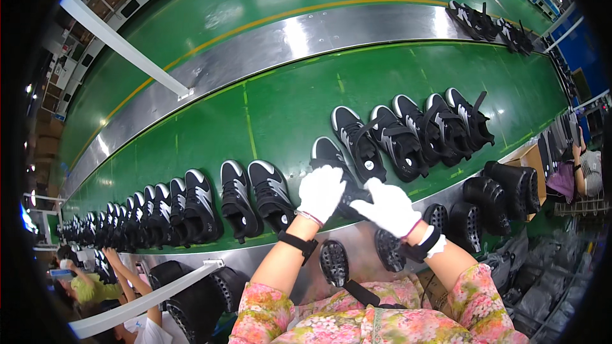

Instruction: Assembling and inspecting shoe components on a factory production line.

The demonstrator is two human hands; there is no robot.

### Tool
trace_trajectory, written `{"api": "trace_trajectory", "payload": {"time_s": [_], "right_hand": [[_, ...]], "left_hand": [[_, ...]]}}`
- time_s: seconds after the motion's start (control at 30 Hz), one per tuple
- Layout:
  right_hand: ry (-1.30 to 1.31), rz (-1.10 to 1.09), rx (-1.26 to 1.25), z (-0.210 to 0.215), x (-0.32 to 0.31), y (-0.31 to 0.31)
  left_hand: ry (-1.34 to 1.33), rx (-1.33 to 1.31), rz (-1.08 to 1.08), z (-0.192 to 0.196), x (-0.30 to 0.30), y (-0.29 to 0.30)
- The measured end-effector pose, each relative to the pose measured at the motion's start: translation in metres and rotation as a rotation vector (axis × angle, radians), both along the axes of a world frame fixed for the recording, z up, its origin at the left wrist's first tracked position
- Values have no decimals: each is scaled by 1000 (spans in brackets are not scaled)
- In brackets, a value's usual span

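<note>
A black sneaker with a silver-grey toe edge (327, 148) lies on the green conveyor belt (293, 114) in front of me, toe pointing away. My left hand (322, 192), in a white glove, is closed over its left side near the opening. My right hand (390, 207), gloved too, grips it by the heel end, thumb pointing left. The dark middle and heel (352, 199) show between the gloves; the fingertips are partly hidden. Right of it stand several matching sneakers (398, 143) with loose straps. Two more sneakers (237, 200) sit to the left.
A long row of sneakers (150, 213) runs off left. Black shoe-shaped pieces with knobbed bottoms (334, 262) stand along the near metal edge, more (488, 204) at right. A white bar (150, 299) crosses lower left. Co-workers' arms (131, 280) show at left, another person (590, 169) at right.
</note>
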State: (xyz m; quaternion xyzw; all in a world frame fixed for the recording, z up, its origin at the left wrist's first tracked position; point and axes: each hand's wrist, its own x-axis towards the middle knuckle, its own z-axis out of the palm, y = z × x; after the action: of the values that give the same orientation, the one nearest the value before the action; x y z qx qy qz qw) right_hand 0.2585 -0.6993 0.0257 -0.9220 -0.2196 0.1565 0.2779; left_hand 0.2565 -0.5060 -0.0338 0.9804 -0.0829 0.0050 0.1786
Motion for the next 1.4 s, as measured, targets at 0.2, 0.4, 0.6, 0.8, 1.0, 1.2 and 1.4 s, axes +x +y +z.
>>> {"api": "trace_trajectory", "payload": {"time_s": [0.2,0.4,0.6,0.8,1.0,1.2,1.4], "right_hand": [[-58,-55,-76,-56,-3,47],[-4,44,-70,-43,11,32],[-186,-70,-76,-120,15,40],[-156,-16,8,-107,17,37],[191,-161,543,-101,20,34],[-9,-91,403,-101,23,44],[33,16,364,-95,33,41]], "left_hand": [[-26,9,-15,-14,-7,8],[-12,-83,59,-1,-22,19],[20,102,-52,-1,-27,-18],[-50,134,91,-14,-45,-16],[-113,107,160,-23,-53,-15],[-179,-113,215,-27,-65,-14],[101,-1263,1088,-65,-88,-4]]}}
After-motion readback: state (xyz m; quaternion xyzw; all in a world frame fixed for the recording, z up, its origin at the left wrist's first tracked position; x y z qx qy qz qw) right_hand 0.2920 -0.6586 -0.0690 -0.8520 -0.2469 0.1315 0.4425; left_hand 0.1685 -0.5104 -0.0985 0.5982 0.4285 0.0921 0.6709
